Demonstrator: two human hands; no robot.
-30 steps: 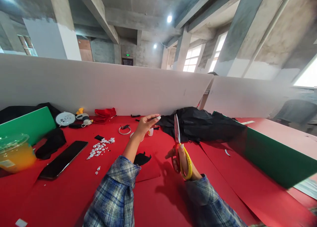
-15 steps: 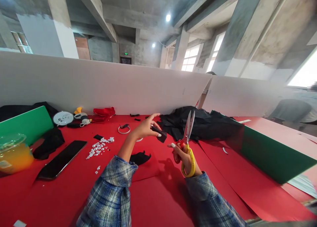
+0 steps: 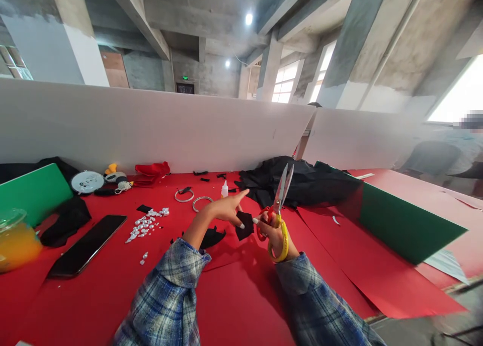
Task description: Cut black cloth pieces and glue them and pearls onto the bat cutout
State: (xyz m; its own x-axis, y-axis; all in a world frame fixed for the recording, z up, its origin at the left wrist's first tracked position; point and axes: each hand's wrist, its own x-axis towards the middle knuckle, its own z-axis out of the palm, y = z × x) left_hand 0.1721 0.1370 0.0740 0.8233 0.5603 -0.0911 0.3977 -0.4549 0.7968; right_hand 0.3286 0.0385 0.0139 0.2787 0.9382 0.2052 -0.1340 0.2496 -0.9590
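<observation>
A small piece of black fabric (image 3: 245,226) is pinched in my left hand (image 3: 222,210), above the red table covering. My right hand (image 3: 277,235) grips scissors (image 3: 282,192) by red and yellow handles, with the blades pointing up and slightly apart. The right index fingertip reaches the fabric piece's right edge; whether it presses on it I cannot tell. Under my left wrist lies a black cloth scrap (image 3: 213,239). Just beyond the left hand are a silvery ring (image 3: 203,204) and a small white bottle (image 3: 225,189).
White pearl beads (image 3: 145,225), a phone (image 3: 88,245) and a cup of orange drink (image 3: 17,243) are on the left. Heaped black fabric (image 3: 302,180) lies at the back. A green board (image 3: 411,225) stands right; a white partition (image 3: 169,130) runs behind. A person sits far right.
My hands have come together: the left moved down, and the right index finger now meets the fabric piece's edge. The white bottle has come into sight behind the left hand.
</observation>
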